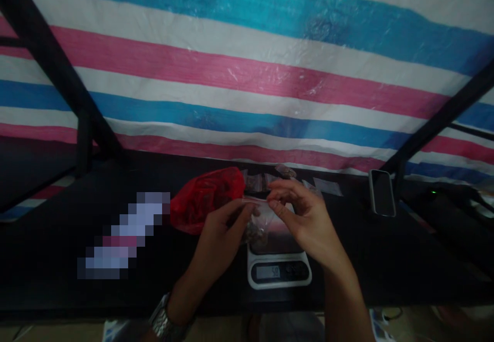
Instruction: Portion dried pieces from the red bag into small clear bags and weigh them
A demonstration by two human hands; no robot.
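Both hands hold a small clear plastic bag (259, 224) with dark bits in its bottom, just above a white digital kitchen scale (278, 270). My left hand (224, 231), with a metal watch at the wrist, pinches the bag's left top edge. My right hand (299, 213) pinches the right top edge. The scale's display is lit. A crumpled red plastic bag (206, 198) lies just left of my hands.
The black table (405, 264) carries several small clear packets (328, 186) behind the hands and a phone (382, 192) at the right. A blurred-out strip (123, 236) lies at the left. A striped pink, blue and white tarp (247, 74) hangs behind, with black frame bars (57, 69) on both sides.
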